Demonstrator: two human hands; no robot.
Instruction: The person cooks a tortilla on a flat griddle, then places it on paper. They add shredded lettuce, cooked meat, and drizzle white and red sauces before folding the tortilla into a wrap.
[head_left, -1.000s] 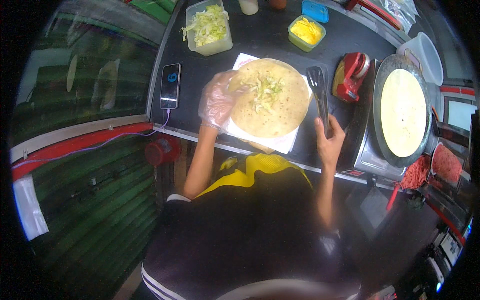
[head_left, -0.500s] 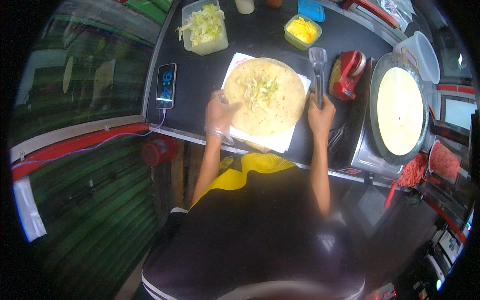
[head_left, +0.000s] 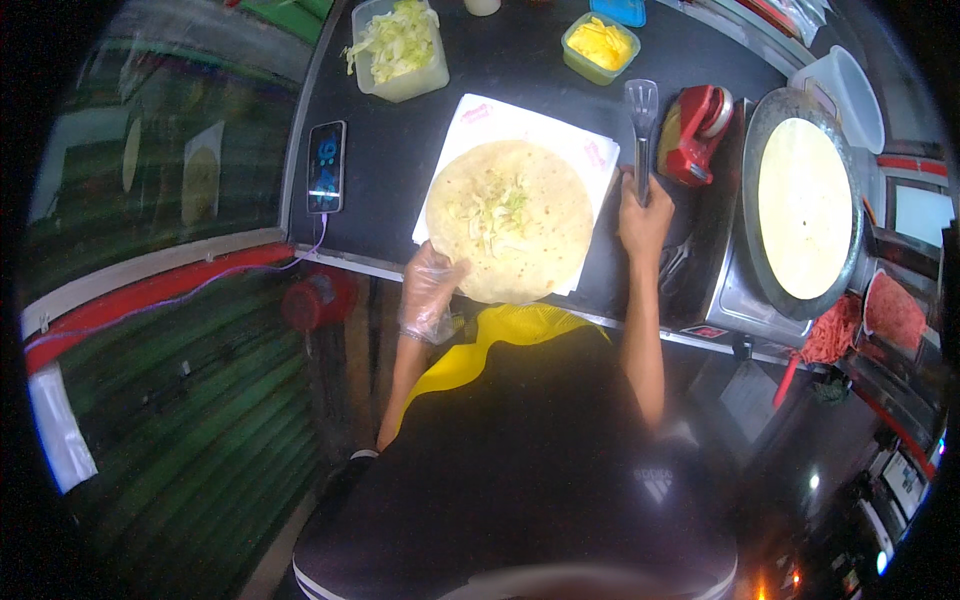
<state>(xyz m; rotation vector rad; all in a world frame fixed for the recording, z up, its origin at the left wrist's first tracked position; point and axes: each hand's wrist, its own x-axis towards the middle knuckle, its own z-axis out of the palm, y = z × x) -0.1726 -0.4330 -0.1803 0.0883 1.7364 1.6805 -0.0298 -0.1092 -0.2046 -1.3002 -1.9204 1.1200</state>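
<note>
My left hand (head_left: 428,287), in a clear plastic glove, pinches the near left edge of a round flatbread (head_left: 545,245), thumb on top. Shredded lettuce (head_left: 497,210) lies heaped around the flatbread's middle. Beneath it are white paper sheets (head_left: 530,128), bared along the far side, while the flatbread's near edge reaches past the counter's front. To its right, my bare right hand (head_left: 646,212) is closed round the dark handle of a slotted spatula (head_left: 642,110), whose head points away from me. The spatula is apart from the flatbread.
At the back stand a tub of shredded lettuce (head_left: 408,82) and a smaller tub of yellow slices (head_left: 598,48). A phone (head_left: 326,167) on a cable lies left. On the right are a red tape dispenser (head_left: 695,140) and a stove with a round griddle (head_left: 752,185) bearing another pale flatbread (head_left: 805,210).
My left hand has drawn the flatbread toward me and slightly left, baring more paper behind it. The right hand still holds the spatula, its slotted face now more visible.
</note>
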